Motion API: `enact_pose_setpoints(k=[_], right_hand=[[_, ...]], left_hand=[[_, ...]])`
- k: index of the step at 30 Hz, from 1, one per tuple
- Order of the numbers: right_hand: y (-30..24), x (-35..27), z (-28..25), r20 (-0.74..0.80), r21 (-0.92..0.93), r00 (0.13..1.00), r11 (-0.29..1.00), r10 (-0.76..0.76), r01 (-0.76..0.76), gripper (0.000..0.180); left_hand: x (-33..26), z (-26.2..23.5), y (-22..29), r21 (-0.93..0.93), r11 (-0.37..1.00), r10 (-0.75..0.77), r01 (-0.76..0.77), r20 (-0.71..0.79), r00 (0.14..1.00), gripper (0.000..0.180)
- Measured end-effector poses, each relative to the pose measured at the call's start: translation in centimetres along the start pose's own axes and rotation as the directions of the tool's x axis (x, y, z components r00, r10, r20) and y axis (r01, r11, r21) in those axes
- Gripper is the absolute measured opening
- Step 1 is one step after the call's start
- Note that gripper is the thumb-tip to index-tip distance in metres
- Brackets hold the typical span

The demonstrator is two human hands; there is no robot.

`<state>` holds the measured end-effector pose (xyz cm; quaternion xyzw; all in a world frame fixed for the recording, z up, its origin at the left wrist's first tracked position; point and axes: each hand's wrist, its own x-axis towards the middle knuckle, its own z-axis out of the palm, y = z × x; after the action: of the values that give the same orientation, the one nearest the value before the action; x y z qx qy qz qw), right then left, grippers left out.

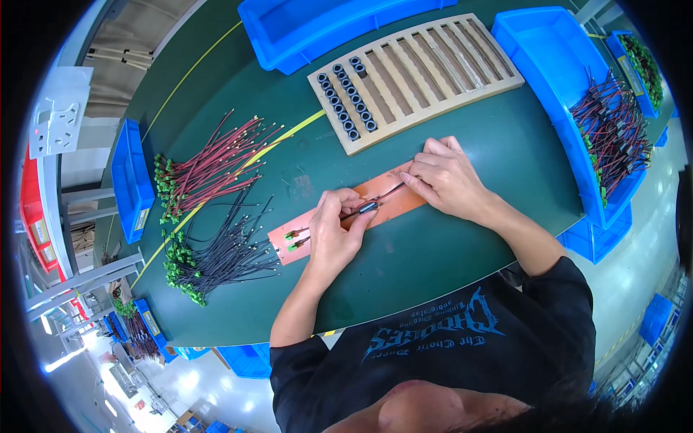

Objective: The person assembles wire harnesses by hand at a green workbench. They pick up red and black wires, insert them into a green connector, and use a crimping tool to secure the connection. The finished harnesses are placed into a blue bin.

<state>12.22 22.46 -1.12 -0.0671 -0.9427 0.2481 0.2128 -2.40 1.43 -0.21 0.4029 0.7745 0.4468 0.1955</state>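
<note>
An orange-brown board (404, 208) lies slantwise on the green table in front of me. Across it run a red and a black wire (390, 193), with green connectors (292, 235) at the board's left end. My left hand (333, 234) is closed, thumb and fingers pinching a small black cylinder (368, 207) around or against the wires; which of the two is hard to see. Farther right, my right hand (451, 180) pinches the wires' other end over the board, and its fingertips cover the wire tips.
Left of the board lie a bundle of red wires (216, 155) and one of black wires (231, 249), both with green connectors. Beyond it, a slotted wooden rack (426, 101) holds several black rings (346, 94). A blue bin (541, 43) at right contains finished-looking wire assemblies (612, 133).
</note>
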Motion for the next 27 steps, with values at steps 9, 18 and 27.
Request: enact_pose_setpoints(k=[9, 18, 27], right_hand=[[1.3, -0.7, 0.1, -0.031, 0.139, 0.997, 0.988, 0.066, -0.061, 0.019], [1.5, -0.5, -0.1, -0.026, 0.208, 0.999, 0.978, 0.023, -0.017, 0.014], [1.9, -0.5, 0.3, -0.011, 0.295, 0.998, 0.954, 0.054, -0.049, 0.018]], left_hand=[[3.4, -2.0, 0.7, -0.077, 0.997, 0.036, -0.016, 0.262, 0.965, 0.036], [11.5, 0.8, 4.2, 0.103, 0.995, -0.082, 0.004, 0.770, 0.633, 0.014], [10.0, 1.3, 3.7, 0.131, 0.991, -0.083, -0.011, 0.691, 0.718, 0.016]])
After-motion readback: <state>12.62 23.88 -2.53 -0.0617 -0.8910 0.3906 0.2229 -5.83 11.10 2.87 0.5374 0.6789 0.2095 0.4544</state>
